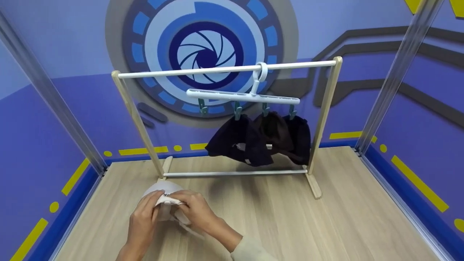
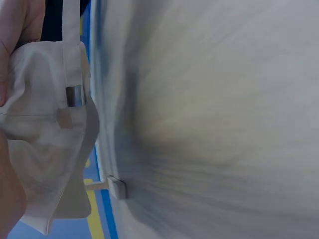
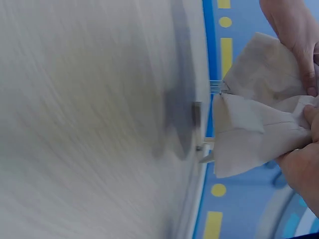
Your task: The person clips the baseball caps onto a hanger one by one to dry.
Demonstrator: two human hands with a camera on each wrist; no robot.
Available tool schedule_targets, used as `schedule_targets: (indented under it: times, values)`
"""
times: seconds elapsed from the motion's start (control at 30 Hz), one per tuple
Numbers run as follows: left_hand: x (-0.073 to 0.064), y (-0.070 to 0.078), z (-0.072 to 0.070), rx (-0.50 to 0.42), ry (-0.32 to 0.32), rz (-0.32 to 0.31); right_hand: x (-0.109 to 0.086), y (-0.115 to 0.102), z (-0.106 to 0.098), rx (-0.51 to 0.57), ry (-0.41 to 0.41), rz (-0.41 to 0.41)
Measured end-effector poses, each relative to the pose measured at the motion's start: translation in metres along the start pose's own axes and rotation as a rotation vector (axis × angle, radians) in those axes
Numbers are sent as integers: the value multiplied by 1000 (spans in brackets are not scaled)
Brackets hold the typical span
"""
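A white cap (image 1: 159,186) is held above the table at the front left. My left hand (image 1: 144,214) grips its near edge from the left, and my right hand (image 1: 198,209) pinches the same edge from the right, the fingertips of both close together. Dark lettering shows between them. In the left wrist view the cap's strap (image 2: 72,64) has a metal buckle (image 2: 75,96). The right wrist view shows the cloth (image 3: 254,144) bunched between both hands.
A wooden rack (image 1: 326,108) stands behind the hands. From its top bar hangs a white hanger (image 1: 224,95) with several green clips. Dark caps (image 1: 235,139) hang from the clips on the right; the leftmost clip (image 1: 203,108) holds nothing. Patterned walls enclose the wooden table (image 1: 261,224).
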State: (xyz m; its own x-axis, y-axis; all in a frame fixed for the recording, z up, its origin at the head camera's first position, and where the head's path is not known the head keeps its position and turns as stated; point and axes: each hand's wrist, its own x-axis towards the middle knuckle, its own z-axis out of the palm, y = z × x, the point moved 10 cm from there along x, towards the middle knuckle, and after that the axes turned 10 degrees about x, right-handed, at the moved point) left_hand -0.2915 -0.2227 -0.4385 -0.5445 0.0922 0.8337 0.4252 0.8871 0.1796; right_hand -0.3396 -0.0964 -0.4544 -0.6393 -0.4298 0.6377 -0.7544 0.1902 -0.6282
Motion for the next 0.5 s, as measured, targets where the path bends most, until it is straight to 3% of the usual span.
schedule_targets:
  times: [0.27,0.5]
  values:
    - [26,30,1,-31,26,34,2,-7,-41,99,37,-5]
    - [34,59,5,-43,17,82,-9,-11,-74,119,98,-4]
